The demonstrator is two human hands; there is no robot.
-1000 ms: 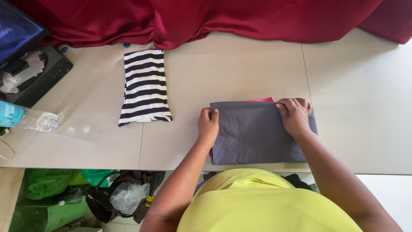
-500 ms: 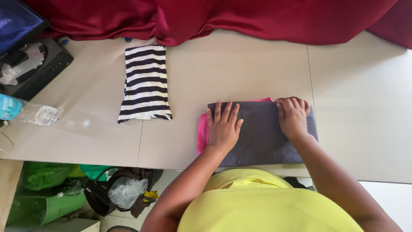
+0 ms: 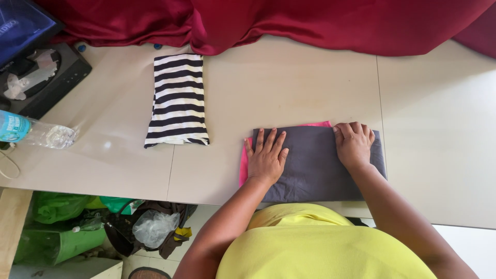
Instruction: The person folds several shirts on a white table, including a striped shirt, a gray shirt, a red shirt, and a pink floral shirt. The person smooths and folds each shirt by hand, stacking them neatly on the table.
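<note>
A folded grey garment point(image 3: 314, 164) with a pink edge showing at its left and top lies at the near edge of the beige table point(image 3: 289, 88). My left hand point(image 3: 267, 156) rests flat on its left part, fingers spread. My right hand point(image 3: 354, 144) presses flat on its upper right part, fingers together. A folded black-and-white striped garment point(image 3: 177, 99) lies to the left, apart from both hands.
Dark red cloth point(image 3: 289, 23) is draped along the table's far edge. A plastic water bottle point(image 3: 36, 133) lies at the left edge, by a black device point(image 3: 44, 77). Green bags point(image 3: 57, 227) and a dark bag sit on the floor below.
My left hand slid from the garment's left edge onto its surface and spread flat. A pink strip now shows at the left. My right hand barely moved.
</note>
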